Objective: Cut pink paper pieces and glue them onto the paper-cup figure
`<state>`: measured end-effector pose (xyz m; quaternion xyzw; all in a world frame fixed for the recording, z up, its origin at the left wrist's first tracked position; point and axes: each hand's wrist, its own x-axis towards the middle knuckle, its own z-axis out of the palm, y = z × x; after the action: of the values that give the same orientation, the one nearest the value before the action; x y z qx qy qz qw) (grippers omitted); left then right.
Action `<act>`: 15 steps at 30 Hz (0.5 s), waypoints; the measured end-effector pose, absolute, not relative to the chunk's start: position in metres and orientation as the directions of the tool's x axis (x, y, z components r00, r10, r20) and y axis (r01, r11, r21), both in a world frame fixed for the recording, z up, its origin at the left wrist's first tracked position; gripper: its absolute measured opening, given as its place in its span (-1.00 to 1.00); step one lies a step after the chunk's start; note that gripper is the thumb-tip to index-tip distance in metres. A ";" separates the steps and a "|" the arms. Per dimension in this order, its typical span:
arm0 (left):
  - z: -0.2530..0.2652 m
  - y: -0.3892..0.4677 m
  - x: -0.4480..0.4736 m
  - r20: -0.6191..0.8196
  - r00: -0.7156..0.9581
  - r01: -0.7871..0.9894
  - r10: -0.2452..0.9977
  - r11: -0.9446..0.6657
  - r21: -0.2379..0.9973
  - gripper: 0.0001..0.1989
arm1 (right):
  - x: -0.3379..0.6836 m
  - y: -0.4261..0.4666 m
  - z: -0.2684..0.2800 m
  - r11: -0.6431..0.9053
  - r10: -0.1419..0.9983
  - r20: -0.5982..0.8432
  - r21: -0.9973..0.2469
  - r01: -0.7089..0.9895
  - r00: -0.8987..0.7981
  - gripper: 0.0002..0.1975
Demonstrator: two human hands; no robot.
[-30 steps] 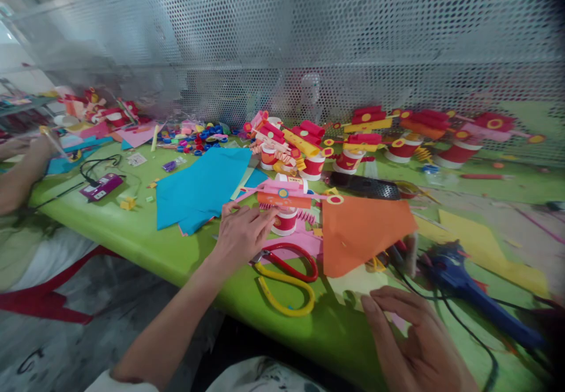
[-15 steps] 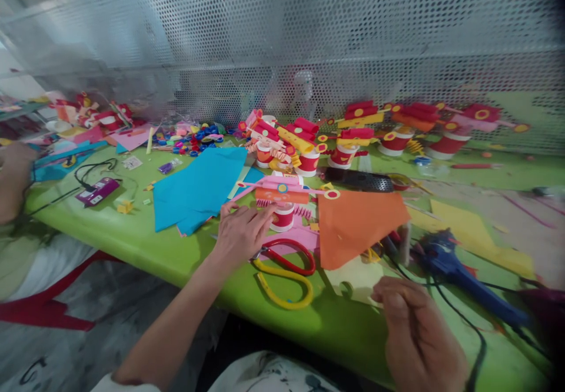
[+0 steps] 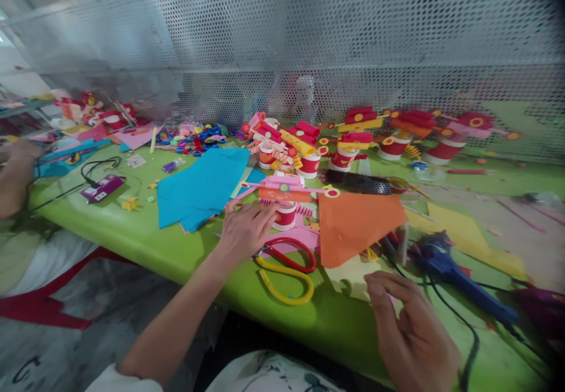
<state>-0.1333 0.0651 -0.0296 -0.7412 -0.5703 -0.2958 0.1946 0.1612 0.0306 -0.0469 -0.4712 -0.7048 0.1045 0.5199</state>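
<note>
My left hand (image 3: 247, 230) is at the left side of a paper cup figure (image 3: 285, 215), its closed fingers against the red-and-white cup. The figure has a pink and orange rolled-paper top, long pink arms with round ends, and folded pink paper springs at its sides. Just below that hand lie scissors (image 3: 289, 259) with one red and one yellow handle; the hand partly covers them. My right hand (image 3: 408, 324) hovers over the table's front edge near a pale yellow paper (image 3: 348, 277). Its thumb and forefinger are pinched together, and whatever they hold is too small to make out.
Orange paper (image 3: 357, 224) and blue sheets (image 3: 203, 186) flank the figure. A blue glue gun (image 3: 459, 280) with a cord lies right. Several finished cup figures (image 3: 346, 156) stand behind, before a perforated metal screen (image 3: 282, 39). Another person's hand (image 3: 17, 168) is at far left.
My right hand has shifted slightly left and its fingers have loosened a little. The left hand stays at the cup figure. The whole view has moved slightly.
</note>
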 end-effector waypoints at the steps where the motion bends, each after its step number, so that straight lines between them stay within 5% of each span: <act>1: -0.030 0.065 -0.133 0.656 0.173 0.961 0.735 -0.272 0.051 -0.70 | 0.161 0.031 -0.048 0.534 0.774 0.633 -0.639 0.553 -0.015 -0.94; 15: -0.031 0.065 -0.135 0.646 0.170 0.966 0.745 -0.256 0.041 -0.66 | 0.164 0.033 -0.052 0.528 0.776 0.631 -0.654 0.541 0.006 -0.92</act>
<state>-0.1348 0.0646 -0.0310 -0.7396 -0.5782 -0.2844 0.1944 0.1640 0.0331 -0.0515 -0.4727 -0.6963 0.1111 0.5286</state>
